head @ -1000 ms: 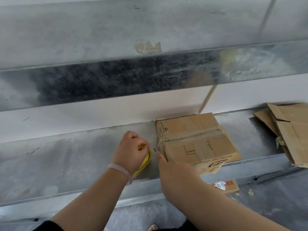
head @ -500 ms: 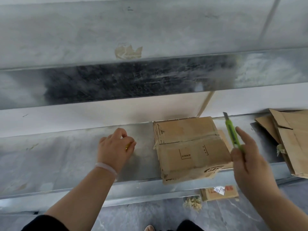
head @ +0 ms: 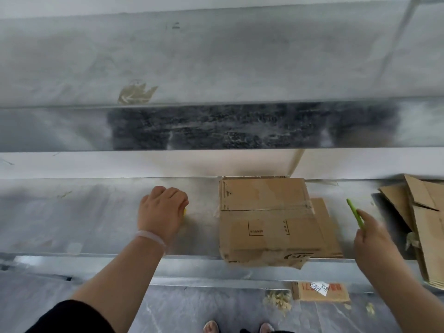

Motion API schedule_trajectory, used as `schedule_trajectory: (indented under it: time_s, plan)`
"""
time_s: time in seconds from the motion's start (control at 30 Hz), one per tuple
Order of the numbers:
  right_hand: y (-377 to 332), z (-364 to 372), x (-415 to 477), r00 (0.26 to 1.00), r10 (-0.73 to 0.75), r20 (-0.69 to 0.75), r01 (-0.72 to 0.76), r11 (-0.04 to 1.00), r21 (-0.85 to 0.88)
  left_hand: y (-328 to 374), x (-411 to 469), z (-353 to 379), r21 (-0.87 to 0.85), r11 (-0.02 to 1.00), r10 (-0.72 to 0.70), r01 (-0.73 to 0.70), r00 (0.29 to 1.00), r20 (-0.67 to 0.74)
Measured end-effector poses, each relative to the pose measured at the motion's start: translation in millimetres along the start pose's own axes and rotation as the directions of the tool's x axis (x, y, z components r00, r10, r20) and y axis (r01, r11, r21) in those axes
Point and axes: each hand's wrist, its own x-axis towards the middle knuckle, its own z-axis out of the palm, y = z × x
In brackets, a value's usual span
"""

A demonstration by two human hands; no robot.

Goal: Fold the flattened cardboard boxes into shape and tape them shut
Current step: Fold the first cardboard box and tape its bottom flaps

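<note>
A folded cardboard box point(head: 269, 219) lies on the metal shelf point(head: 72, 217), with clear tape across its top seam and its front edge overhanging the ledge. My left hand point(head: 162, 211) rests on the shelf to the left of the box, closed over a yellow tape roll point(head: 184, 211) of which only a sliver shows. My right hand point(head: 374, 236) hovers to the right of the box and holds a green utility knife point(head: 355, 212) pointing up and away. A pile of flattened cardboard boxes point(head: 422, 222) lies at the far right of the shelf.
A second metal shelf point(head: 216, 126) runs overhead at the back. On the grey floor below lie a small labelled cardboard piece point(head: 319, 290) and crumpled tape scraps point(head: 277, 300). My feet point(head: 240, 326) show at the bottom edge.
My right hand has picked up the green knife and swung it from the box's left side to its right. My left hand slid the tape roll leftward, away from the box.
</note>
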Motion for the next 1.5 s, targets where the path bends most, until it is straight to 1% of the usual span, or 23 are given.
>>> schedule_trajectory:
  time_s: [0.1,0.2,0.27,0.4,0.47,0.53,0.57,0.63,0.7,0.73,0.77,0.8,0.83,0.87,0.9,1.0,1.1,1.13,1.17,1.23,1.27,1.37,1.5]
  plan:
    - [6,2,10,0.995,0.007,0.096,0.010,0.984,-0.180,7,-8,1,-0.002,1.000,0.024,-0.024,1.000,-0.013]
    - [13,7,9,0.993,-0.085,0.086,0.111,0.921,-0.373,18,-20,5,0.002,0.999,0.036,-0.036,0.999,-0.013]
    - [16,11,9,0.990,-0.125,0.063,0.140,0.890,-0.435,25,-30,5,0.020,0.999,0.034,-0.034,0.999,0.001]
    - [17,15,8,0.994,-0.085,0.062,0.104,0.882,-0.459,32,-51,12,0.037,0.999,-0.027,0.027,1.000,0.006]
    - [18,15,3,0.991,-0.131,0.028,0.132,0.916,-0.379,32,-59,19,0.043,0.998,-0.046,0.046,0.999,0.019]
    - [17,15,-3,0.973,-0.229,0.008,0.223,0.942,-0.252,31,-63,24,0.025,0.999,-0.047,0.046,0.998,0.044]
    - [14,14,-6,0.960,-0.278,-0.008,0.273,0.948,-0.162,32,-64,24,0.013,0.999,-0.051,0.051,0.997,0.057]
    - [0,10,-16,0.952,-0.304,-0.027,0.305,0.950,0.069,35,-63,22,-0.028,0.996,-0.088,0.090,0.994,0.058]
    - [-21,5,-29,0.947,-0.321,0.000,0.304,0.896,0.324,50,-59,13,-0.176,0.967,-0.184,0.184,0.983,0.015]
    - [-32,3,-35,0.947,-0.320,0.025,0.274,0.848,0.455,65,-56,4,-0.335,0.900,-0.286,0.278,0.958,0.028]
    - [-43,1,-42,0.949,-0.305,0.082,0.205,0.793,0.574,83,-52,-9,-0.520,0.762,-0.394,0.386,0.914,0.100]
    - [-53,1,-47,0.942,-0.289,0.171,0.115,0.755,0.645,101,-48,-19,-0.662,0.588,-0.454,0.465,0.867,0.206]
    - [-60,2,-51,0.923,-0.289,0.253,0.053,0.747,0.662,116,-47,-25,-0.731,0.431,-0.467,0.529,0.824,0.321]
    - [-63,5,-52,0.904,-0.296,0.307,0.035,0.769,0.638,127,-48,-25,-0.745,0.348,-0.450,0.569,0.798,0.400]
    - [-64,8,-52,0.892,-0.297,0.342,0.028,0.789,0.614,134,-49,-23,-0.745,0.306,-0.430,0.592,0.785,0.447]
    - [-64,11,-47,0.876,-0.263,0.405,-0.021,0.817,0.576,140,-46,-19,-0.748,0.237,-0.405,0.620,0.763,0.504]
    - [-73,12,-42,0.876,-0.236,0.420,-0.025,0.848,0.529,138,-36,-23,-0.715,0.171,-0.407,0.678,0.709,0.575]
    - [-78,13,-39,0.884,-0.223,0.410,-0.009,0.870,0.493,138,-33,-24,-0.701,0.164,-0.415,0.694,0.693,0.589]
    - [-83,15,-35,0.893,-0.204,0.400,0.009,0.899,0.439,136,-28,-23,-0.664,0.216,-0.431,0.715,0.680,0.592]
    - [-94,17,-26,0.914,-0.134,0.383,0.002,0.946,0.325,135,-16,-23,-0.524,0.423,-0.456,0.739,0.674,0.582]
    - [-99,18,-22,0.921,-0.092,0.379,-0.027,0.954,0.298,136,-8,-24,-0.444,0.494,-0.473,0.748,0.659,0.585]
    - [-106,25,-17,0.928,-0.027,0.372,-0.092,0.950,0.300,146,10,-25,-0.295,0.569,-0.536,0.768,0.618,0.575]
    - [-104,30,-14,0.951,-0.054,0.305,-0.039,0.956,0.291,152,13,-23,-0.245,0.617,-0.563,0.748,0.637,0.526]
